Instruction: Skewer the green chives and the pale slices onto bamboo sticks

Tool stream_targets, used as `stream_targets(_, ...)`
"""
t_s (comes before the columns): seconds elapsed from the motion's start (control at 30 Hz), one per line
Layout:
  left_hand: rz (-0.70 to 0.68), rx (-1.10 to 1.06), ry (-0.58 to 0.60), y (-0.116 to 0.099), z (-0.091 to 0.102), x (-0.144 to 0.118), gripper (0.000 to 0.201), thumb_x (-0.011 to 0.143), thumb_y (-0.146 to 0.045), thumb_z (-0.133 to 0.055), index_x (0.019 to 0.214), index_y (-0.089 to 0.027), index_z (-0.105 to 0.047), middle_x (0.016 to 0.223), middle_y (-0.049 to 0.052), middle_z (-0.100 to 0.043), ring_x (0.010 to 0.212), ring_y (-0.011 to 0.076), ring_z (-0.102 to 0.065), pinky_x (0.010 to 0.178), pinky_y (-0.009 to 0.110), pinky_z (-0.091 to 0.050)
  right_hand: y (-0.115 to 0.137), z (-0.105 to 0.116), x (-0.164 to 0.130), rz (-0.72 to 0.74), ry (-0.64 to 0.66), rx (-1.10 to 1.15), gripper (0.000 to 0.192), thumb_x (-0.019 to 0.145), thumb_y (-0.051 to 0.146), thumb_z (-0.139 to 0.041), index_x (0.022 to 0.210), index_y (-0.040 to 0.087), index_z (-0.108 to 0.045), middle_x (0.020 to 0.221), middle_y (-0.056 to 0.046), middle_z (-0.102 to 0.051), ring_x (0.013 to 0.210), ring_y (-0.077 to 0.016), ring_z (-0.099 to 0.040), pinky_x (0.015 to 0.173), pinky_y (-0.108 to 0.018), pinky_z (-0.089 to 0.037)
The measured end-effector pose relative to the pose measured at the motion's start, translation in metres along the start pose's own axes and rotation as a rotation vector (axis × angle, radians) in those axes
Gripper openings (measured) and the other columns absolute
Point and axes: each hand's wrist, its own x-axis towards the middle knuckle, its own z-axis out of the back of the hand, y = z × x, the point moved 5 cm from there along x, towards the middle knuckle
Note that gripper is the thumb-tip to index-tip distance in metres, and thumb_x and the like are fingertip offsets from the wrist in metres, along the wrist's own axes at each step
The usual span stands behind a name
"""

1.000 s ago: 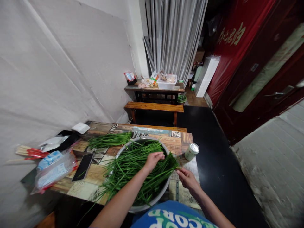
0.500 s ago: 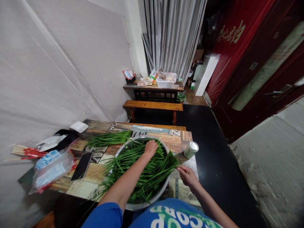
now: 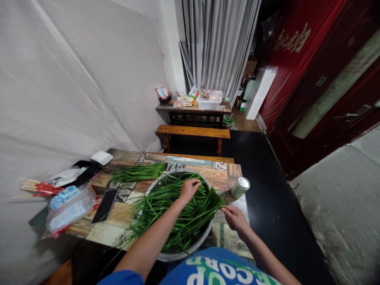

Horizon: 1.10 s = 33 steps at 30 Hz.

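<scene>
A wide metal basin (image 3: 207,237) stands at the table's front edge, heaped with long green garlic chives (image 3: 181,221). My left hand (image 3: 189,190) hovers over the far side of the heap, thumb and fingertips pinched together; whatever may be between them is too small to make out. At the basin's right rim, my right hand (image 3: 235,217) pinches the end of a chive stalk. A separate bundle of chives (image 3: 139,173) lies on the table behind and left of the basin.
A drink can (image 3: 240,187) stands near the table's right edge. Left of the basin lie a phone (image 3: 105,206), plastic packages (image 3: 69,209) and wrapped chopsticks (image 3: 43,187). Beyond the table (image 3: 219,175) are a bench (image 3: 192,131) and a second table holding a white tub (image 3: 208,104).
My left hand has lifted slightly from the chives and moved a little toward me, its fingertips now visible. My right hand stays by the rim. The view has shifted slightly.
</scene>
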Motion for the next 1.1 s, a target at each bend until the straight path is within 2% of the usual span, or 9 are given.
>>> stream_targets(0.2, 0.061, -0.139, 0.075, -0.006, -0.014, -0.003, 0.017, 0.066, -0.027, -0.061, 0.075, -0.015, -0.069, 0.075, 0.005, -0.069, 0.071, 0.0171, -0.063, 0.069, 0.026, -0.046, 0.003, 0.0, -0.001, 0.01, 0.009, 0.0, 0.04, 0.067, 0.05, -0.06, 0.082, 0.014, -0.054, 0.036, 0.015, -0.024, 0.03, -0.0017, -0.014, 0.03, -0.016, -0.01)
stream_targets(0.4, 0.156, -0.252, 0.103, -0.002, -0.03, -0.01, 0.019, 0.065, -0.026, -0.06, 0.075, -0.011, -0.066, 0.06, 0.004, -0.066, 0.053, 0.0141, -0.06, 0.053, 0.023, -0.046, 0.005, -0.001, -0.001, 0.008, 0.012, 0.006, 0.04, 0.066, 0.05, -0.06, 0.083, 0.014, -0.054, 0.035, 0.015, -0.023, 0.029, -0.0017, -0.014, 0.03, -0.016, -0.008)
stream_targets(0.67, 0.19, -0.355, 0.082, -0.004, -0.037, -0.013, 0.015, 0.063, -0.024, -0.06, 0.071, -0.011, -0.064, 0.056, 0.002, -0.062, 0.052, 0.0125, -0.058, 0.052, 0.022, -0.045, 0.013, -0.005, -0.007, 0.005, 0.017, 0.008, 0.042, 0.064, 0.052, -0.06, 0.08, 0.014, -0.053, 0.034, 0.016, -0.023, 0.029, -0.0015, -0.013, 0.03, -0.017, -0.007)
stream_targets(1.1, 0.257, -0.474, 0.09, 0.0, -0.044, -0.017, 0.015, 0.063, -0.025, -0.061, 0.071, -0.012, -0.06, 0.056, 0.001, -0.061, 0.051, 0.0115, -0.059, 0.046, 0.02, -0.046, 0.007, -0.003, -0.006, 0.01, 0.016, 0.019, 0.042, 0.065, 0.053, -0.06, 0.08, 0.015, -0.053, 0.035, 0.015, -0.023, 0.029, -0.0016, -0.013, 0.03, -0.017, -0.008)
